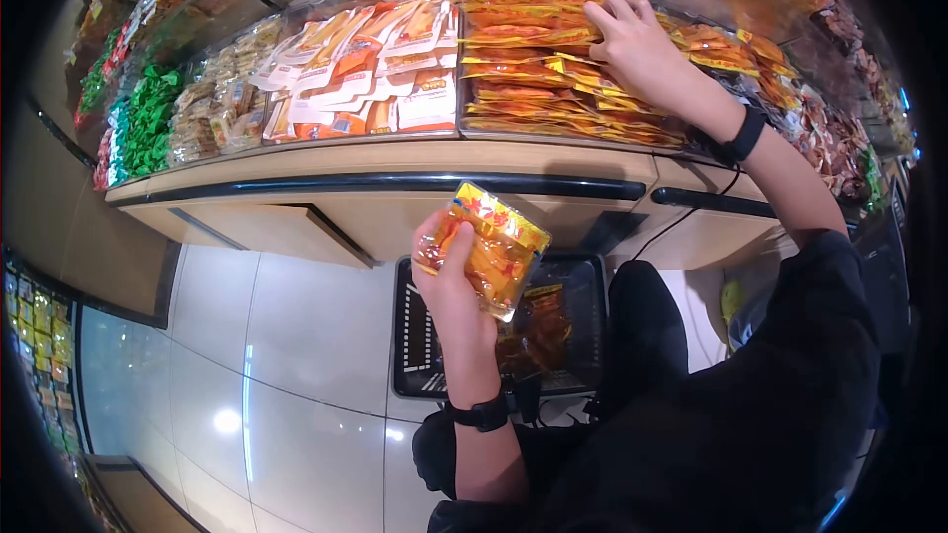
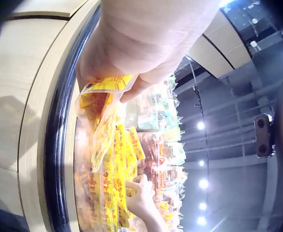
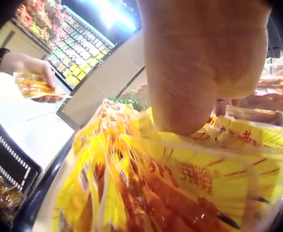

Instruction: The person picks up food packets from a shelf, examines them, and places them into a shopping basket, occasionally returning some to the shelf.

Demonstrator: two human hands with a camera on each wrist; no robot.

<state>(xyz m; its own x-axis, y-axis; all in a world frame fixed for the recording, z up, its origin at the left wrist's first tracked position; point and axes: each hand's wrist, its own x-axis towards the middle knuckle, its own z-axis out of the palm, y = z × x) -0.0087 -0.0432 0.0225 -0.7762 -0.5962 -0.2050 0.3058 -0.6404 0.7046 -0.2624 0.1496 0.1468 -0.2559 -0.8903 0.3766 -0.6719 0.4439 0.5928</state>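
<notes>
Packet in hand: a yellow-and-orange snack packet [image 1: 491, 249], held up in front of the counter and right above the basket.
Left hand: the left hand [image 1: 449, 286] grips that packet, thumb across its face and fingers curled behind it.
Right hand: the right hand [image 1: 637, 44] lies up in the bin, fingers spread over the top of the stack. From where I stand I cannot tell whether they have pinched a packet or only rest on them.
Bin: the bin of matching packets [image 1: 533, 89] on the counter looks full, with rows stacked on edge.
Basket: a black basket [image 1: 413, 336] sits on the floor at the person's knees. A few packets of the same orange kind [image 1: 541, 328] lie in its bottom, and most of it is unfilled.
Done so far: by my reckoning some packets are already in the basket and one more is out of the bin.
Left to do: the held packet is not yet in the basket, and the one under the right hand has not been lifted.
Neighbours: white-and-orange packs [image 1: 385, 59] fill the next bin, untouched, with green packs [image 1: 148, 123] further along.
</notes>
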